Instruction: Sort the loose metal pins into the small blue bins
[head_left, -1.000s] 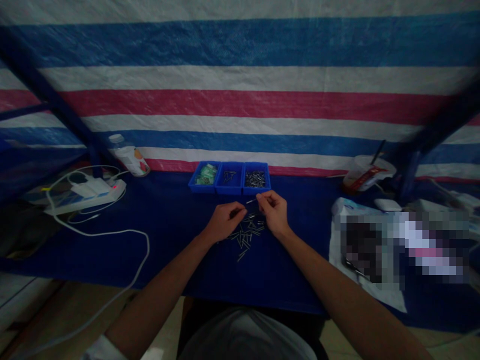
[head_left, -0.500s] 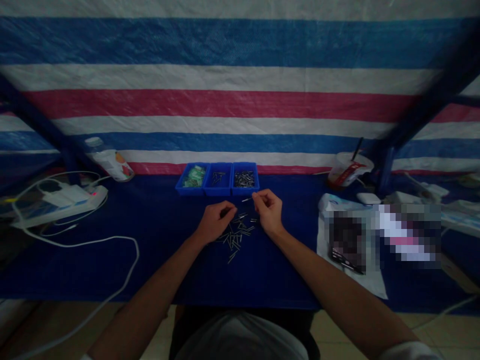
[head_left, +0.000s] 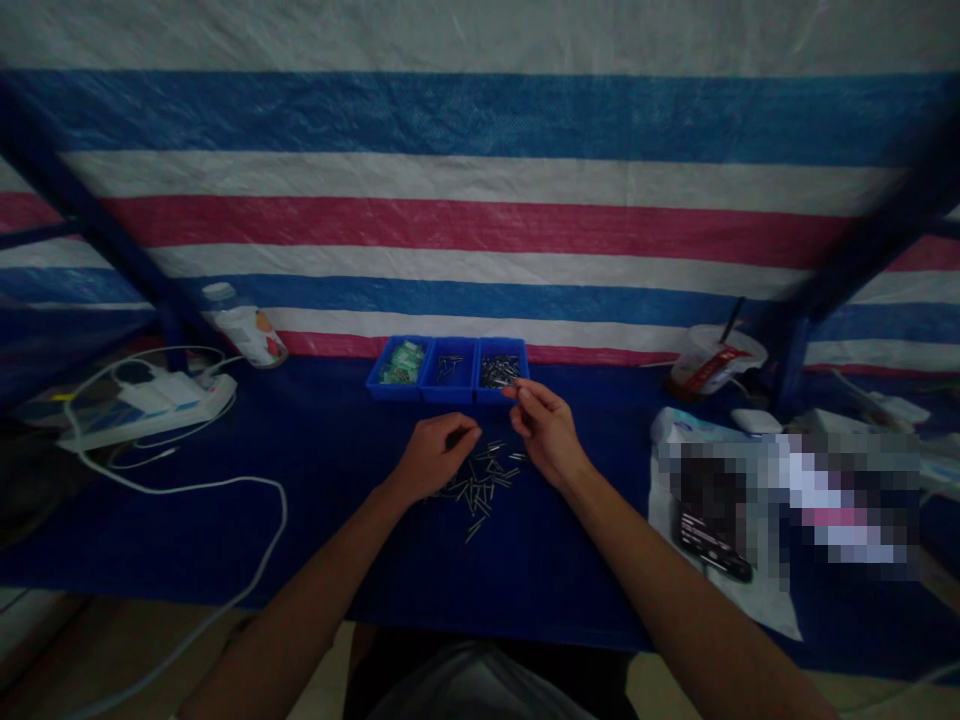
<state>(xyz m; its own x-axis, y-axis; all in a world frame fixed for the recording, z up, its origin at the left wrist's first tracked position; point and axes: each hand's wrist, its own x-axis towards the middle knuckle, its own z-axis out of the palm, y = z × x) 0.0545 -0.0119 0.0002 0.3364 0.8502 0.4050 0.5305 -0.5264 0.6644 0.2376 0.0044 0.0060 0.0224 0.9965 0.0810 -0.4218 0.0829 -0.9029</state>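
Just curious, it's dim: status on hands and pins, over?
Left hand curled by pin pile. Right hand pinched at right bin. Cable far left, apart.

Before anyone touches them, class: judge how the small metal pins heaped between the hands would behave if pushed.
The metal pins look thin and stiff, so a push would probably scatter or roll them on the blue table cover. Each seems light; picking one likely needs a fingertip pinch.

Single head-worn view: looks forward and down over table (head_left: pixel 330 450); left hand (head_left: pixel 431 460), right hand (head_left: pixel 547 430) near centre; striped tarp (head_left: pixel 480 220) ahead.
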